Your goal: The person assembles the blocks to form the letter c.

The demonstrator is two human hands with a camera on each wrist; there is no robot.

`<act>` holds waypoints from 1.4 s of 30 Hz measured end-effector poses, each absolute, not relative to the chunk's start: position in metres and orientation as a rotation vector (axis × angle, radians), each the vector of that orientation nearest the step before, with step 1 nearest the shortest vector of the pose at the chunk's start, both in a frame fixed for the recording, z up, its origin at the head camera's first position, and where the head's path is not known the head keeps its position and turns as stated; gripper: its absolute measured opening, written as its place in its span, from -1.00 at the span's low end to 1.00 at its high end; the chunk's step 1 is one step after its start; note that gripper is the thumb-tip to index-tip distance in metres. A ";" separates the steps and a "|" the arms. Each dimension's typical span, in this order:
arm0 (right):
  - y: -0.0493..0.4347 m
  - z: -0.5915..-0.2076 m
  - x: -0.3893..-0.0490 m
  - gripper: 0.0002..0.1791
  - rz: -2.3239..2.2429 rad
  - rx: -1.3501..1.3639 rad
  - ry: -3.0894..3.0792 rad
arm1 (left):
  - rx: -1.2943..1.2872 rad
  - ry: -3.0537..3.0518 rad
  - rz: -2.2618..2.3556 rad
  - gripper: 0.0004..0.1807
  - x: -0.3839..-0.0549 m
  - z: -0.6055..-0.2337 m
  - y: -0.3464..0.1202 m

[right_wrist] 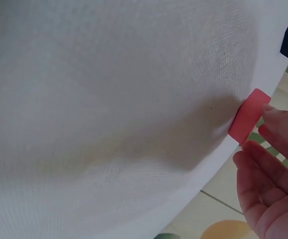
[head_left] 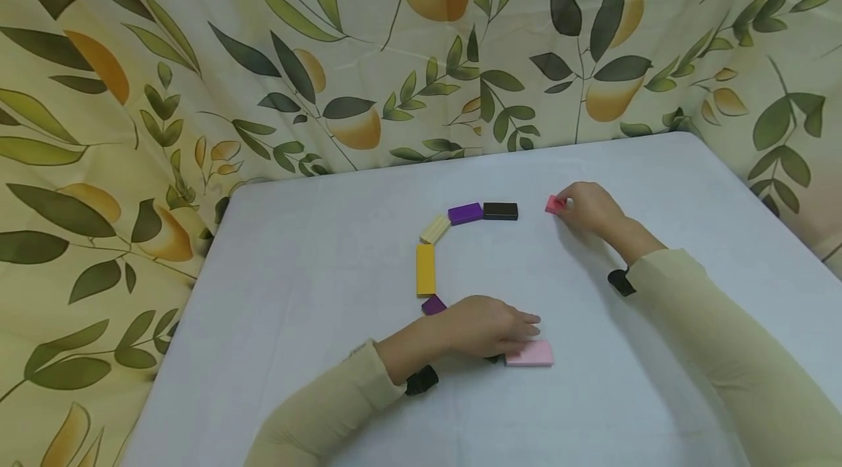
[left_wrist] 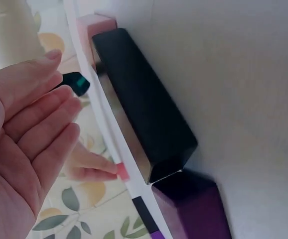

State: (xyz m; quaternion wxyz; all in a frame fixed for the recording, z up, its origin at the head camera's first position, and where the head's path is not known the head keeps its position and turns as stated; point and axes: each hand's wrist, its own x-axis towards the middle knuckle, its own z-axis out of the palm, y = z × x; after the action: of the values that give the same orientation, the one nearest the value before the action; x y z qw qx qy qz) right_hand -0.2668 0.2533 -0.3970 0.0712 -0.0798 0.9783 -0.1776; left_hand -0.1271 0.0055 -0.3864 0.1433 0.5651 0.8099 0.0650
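Observation:
My right hand pinches a small pinkish-red block at the right of the table's far side. In the right wrist view that red block stands at the fingertips, against the white cloth. My left hand hovers low at the near side, fingers extended and relaxed, beside a pale pink block. From the left wrist, the palm shows with nothing in it. Close to it lie a black block and a dark purple block, mostly hidden under the hand in the head view.
A curved row runs along the left: a yellow block, a cream block, a purple block and a black block. White cloth covers the table. A leaf-and-fruit patterned curtain hangs behind.

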 end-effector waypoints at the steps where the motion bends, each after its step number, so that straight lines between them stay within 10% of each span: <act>1: 0.253 -0.397 -0.267 -0.71 -0.530 -0.245 2.944 | 1.632 2.333 0.183 -0.60 -0.126 -0.387 0.006; 42: 0.254 -0.395 -0.202 -0.82 -0.526 -0.394 2.999 | 1.588 2.358 0.160 -0.68 -0.113 -0.398 0.011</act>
State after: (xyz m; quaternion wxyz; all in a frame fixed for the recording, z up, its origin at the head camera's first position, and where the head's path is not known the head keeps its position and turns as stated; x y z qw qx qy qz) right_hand -0.2021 0.2537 -0.3954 0.0354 -0.1282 0.9762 -0.1713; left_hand -0.1125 0.0106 -0.3981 0.1467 0.5517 0.8192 0.0557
